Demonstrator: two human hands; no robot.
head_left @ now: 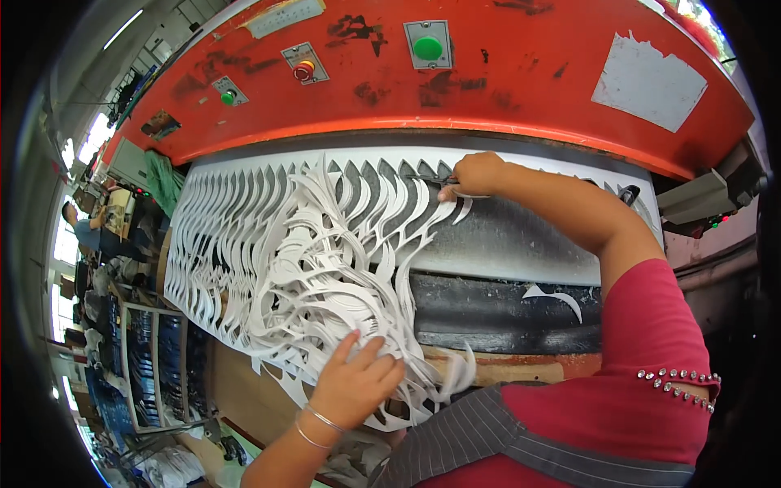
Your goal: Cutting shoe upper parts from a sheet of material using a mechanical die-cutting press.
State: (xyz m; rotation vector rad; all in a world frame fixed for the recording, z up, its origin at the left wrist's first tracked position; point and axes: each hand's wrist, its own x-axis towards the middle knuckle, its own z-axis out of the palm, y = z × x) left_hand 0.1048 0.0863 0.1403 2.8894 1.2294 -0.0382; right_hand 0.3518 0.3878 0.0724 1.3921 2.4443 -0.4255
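Observation:
My right hand (pixel 478 174) is closed on a pair of scissors (pixel 435 180), whose dark blades point left. The blades are at the upper edge of a white cut-out sheet, among its narrow curved webs. My left hand (pixel 358 381), a silver bangle at its wrist, lies on a tangled heap of white curved offcuts (pixel 317 281) with its fingers apart. To the left, the rest of the perforated white sheet (pixel 220 191) still hangs together in rows of leaf-shaped gaps. The undersides of my left fingers are hidden.
A red machine front (pixel 521 89) spans the far side, bearing a large green button (pixel 428 48) and a red knob (pixel 303 71). One loose curved offcut (pixel 555 300) lies on the dark bed. At far left a person (pixel 85 230) works near stacked racks (pixel 154 366).

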